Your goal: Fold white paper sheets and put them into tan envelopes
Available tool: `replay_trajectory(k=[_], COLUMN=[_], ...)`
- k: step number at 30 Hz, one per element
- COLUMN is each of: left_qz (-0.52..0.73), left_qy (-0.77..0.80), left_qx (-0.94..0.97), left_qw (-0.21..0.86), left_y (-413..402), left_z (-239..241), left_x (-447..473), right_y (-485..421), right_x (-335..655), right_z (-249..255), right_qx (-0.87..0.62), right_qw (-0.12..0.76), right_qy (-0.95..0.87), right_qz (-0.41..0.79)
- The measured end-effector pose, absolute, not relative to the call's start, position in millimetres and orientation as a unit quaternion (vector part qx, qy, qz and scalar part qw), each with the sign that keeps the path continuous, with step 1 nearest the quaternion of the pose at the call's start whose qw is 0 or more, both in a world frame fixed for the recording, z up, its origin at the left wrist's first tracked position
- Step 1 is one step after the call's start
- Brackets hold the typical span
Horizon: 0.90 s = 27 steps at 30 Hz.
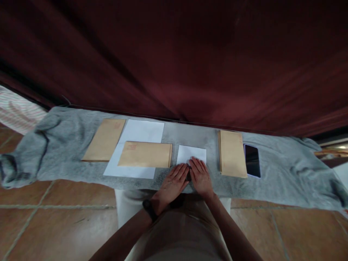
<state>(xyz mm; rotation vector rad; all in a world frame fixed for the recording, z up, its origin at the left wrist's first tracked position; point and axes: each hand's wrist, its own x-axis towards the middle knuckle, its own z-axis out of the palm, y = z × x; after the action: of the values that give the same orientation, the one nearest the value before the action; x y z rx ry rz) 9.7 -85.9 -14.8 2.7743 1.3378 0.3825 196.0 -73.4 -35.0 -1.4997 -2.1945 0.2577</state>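
A small white sheet of paper point(191, 151), which looks folded, lies on the grey cloth in front of me. My left hand point(175, 180) rests flat near its lower left corner, fingers stretched out. Beside it, my right hand point(200, 177) presses flat on the paper's lower part, its fingers extended. The two hands nearly touch at the thumbs and hide the paper's near edge. Just left of them, a brown envelope point(146, 154), apparently with others under it, lies across a larger white sheet point(145, 129).
Another brown envelope point(104, 140) lies farther left. To the right are a stack of brown envelopes point(233, 154) and a dark-screened phone point(252, 160). The grey cloth point(282, 170) covers a narrow surface, with a dark red curtain point(174, 65) hanging behind it.
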Motion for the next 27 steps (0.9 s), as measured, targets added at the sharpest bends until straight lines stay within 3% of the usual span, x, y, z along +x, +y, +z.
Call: replay_trajectory(k=[8, 15, 27], left_qz=[0.091, 0.098, 0.099], left_qy=[0.413, 0.394, 0.408], left_qx=[0.906, 0.914, 0.906], left_qw=[-0.007, 0.004, 0.051], left_y=[-73, -75, -74], left_z=[-18, -22, -17], left_x=[28, 28, 29], right_y=[-48, -10, -4], right_x=[202, 186, 220], right_z=[-34, -31, -36], right_qx=[-0.572, -0.498, -0.576], right_qw=[0.28, 0.247, 0.221], right_qy=[-0.757, -0.81, -0.781], right_qz=[0.147, 0.183, 0.101])
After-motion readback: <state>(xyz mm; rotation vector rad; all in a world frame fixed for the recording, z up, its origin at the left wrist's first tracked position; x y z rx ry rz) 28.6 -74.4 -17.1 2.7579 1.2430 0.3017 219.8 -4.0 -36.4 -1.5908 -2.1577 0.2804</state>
